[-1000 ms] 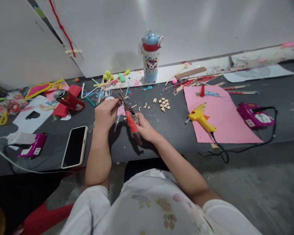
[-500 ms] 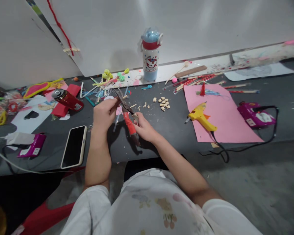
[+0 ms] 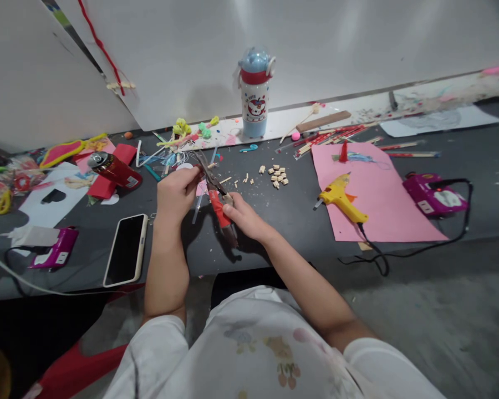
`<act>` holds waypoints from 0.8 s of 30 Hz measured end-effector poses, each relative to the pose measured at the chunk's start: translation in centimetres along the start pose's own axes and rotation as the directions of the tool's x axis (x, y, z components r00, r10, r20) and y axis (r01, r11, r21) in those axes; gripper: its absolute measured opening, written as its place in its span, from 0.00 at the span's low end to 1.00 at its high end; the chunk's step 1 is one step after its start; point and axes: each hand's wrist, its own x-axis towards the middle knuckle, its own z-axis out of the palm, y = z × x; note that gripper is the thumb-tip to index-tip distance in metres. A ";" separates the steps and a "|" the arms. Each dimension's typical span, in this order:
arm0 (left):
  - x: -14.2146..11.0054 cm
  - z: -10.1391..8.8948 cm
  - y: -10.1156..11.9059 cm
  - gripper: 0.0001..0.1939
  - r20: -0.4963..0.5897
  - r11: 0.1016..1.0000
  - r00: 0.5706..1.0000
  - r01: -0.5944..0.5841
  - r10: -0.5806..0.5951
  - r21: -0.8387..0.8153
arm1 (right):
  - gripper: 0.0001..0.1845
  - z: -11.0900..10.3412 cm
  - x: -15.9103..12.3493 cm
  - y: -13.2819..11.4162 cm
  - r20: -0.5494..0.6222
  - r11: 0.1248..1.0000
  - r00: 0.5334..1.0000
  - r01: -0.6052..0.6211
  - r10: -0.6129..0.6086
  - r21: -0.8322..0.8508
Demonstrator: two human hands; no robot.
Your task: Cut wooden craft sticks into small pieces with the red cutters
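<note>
My right hand (image 3: 245,218) is wrapped round the pliers (image 3: 217,200), which have red-covered handles, with the thumb lying across them. The metal jaws point away from me and to the left. My left hand (image 3: 175,194) is closed in a pinch right beside the jaws. A pale tip of a thin wooden stick (image 3: 212,165) shows just past the jaws, in line with those fingertips; the rest is hidden by the fingers. To the right of the pliers lie several short cut wooden pieces (image 3: 278,176) in a small group, with a few slivers (image 3: 246,178) nearer the jaws.
A cartoon bottle (image 3: 255,94) stands at the back. On the right are a yellow glue gun (image 3: 343,198) on pink paper (image 3: 382,216) and a purple power socket (image 3: 434,195) with a trailing cord. A phone (image 3: 126,249) and a red can (image 3: 114,169) are on the left.
My right thumb has shifted onto the red handle, and the grip on the pliers looks tighter. My left hand and the pieces on the table stay nearly as they were.
</note>
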 end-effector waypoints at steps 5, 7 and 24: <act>0.0 0.1 -0.1 0.13 0.005 0.999 1.000 -0.006 0.006 0.031 | 0.35 0.1 0.0 0.2 0.041 1.000 0.999 -0.011 0.011 -0.013; -0.1 0.1 -0.1 0.13 0.001 0.999 1.000 -0.014 0.014 0.029 | 0.32 0.1 -0.1 0.1 0.043 1.000 0.999 -0.010 0.010 -0.017; 0.0 0.3 0.6 0.22 -0.036 0.976 0.988 0.145 -0.153 -0.161 | 0.26 0.3 0.6 0.2 -0.080 0.993 0.994 -0.060 0.069 0.102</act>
